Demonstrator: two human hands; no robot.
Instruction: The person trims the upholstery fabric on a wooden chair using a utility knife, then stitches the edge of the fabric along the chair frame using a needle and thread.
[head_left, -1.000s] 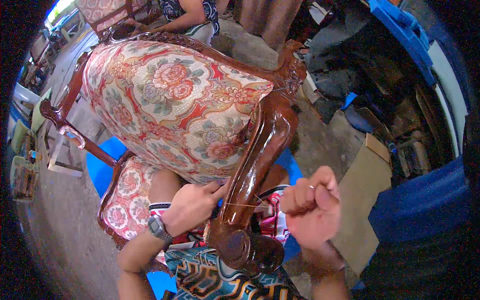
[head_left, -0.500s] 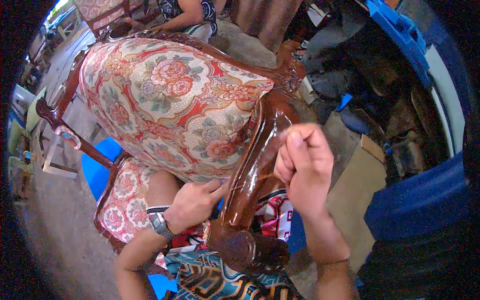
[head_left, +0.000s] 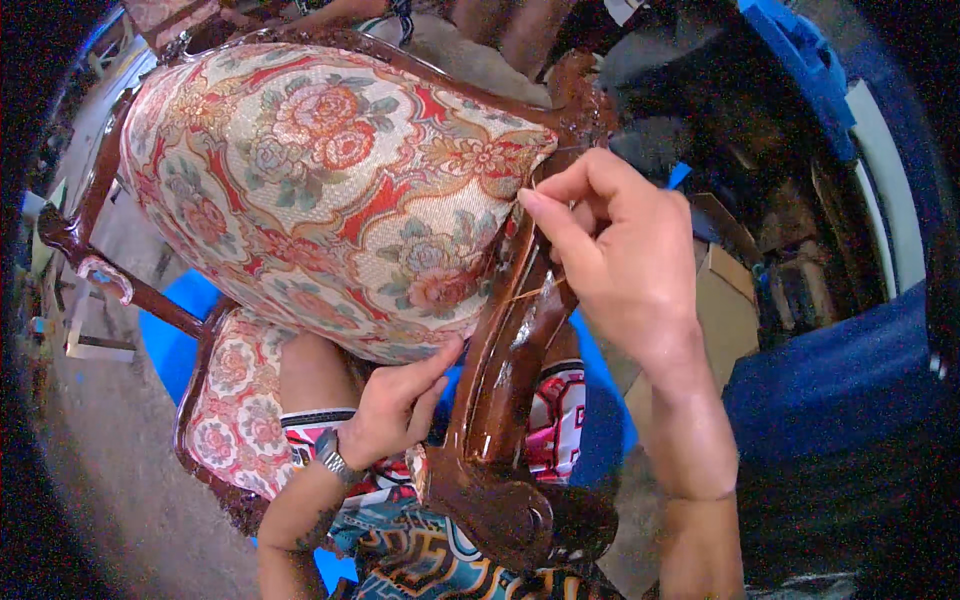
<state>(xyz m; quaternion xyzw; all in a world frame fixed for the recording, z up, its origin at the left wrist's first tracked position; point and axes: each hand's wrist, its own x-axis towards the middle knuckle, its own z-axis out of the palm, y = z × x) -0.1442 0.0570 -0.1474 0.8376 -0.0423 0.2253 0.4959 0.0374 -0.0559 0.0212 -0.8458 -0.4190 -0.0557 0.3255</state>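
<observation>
A chair back padded in floral fabric (head_left: 330, 210) lies tilted across my lap, set in a glossy carved brown wood frame (head_left: 510, 370). My right hand (head_left: 630, 240) is at the fabric's right edge, thumb and forefinger pinched on a thin thread (head_left: 540, 291), part of which crosses the wood below the fingers. Whether a needle is in the pinch is too small to tell. My left hand (head_left: 395, 405), wearing a wristwatch (head_left: 332, 455), touches the lower fabric edge with an outstretched forefinger; it holds nothing visible.
The chair's floral seat (head_left: 235, 400) extends to the left beside a wooden armrest (head_left: 150, 295). Blue sheeting (head_left: 840, 380) hangs on the right, near a cardboard piece (head_left: 725, 290). Another person's arm shows at the top edge.
My right hand has moved up along the frame to the fabric edge. My left hand has shifted slightly, its forefinger now against the lower fabric edge. The chair appears nearer the left.
</observation>
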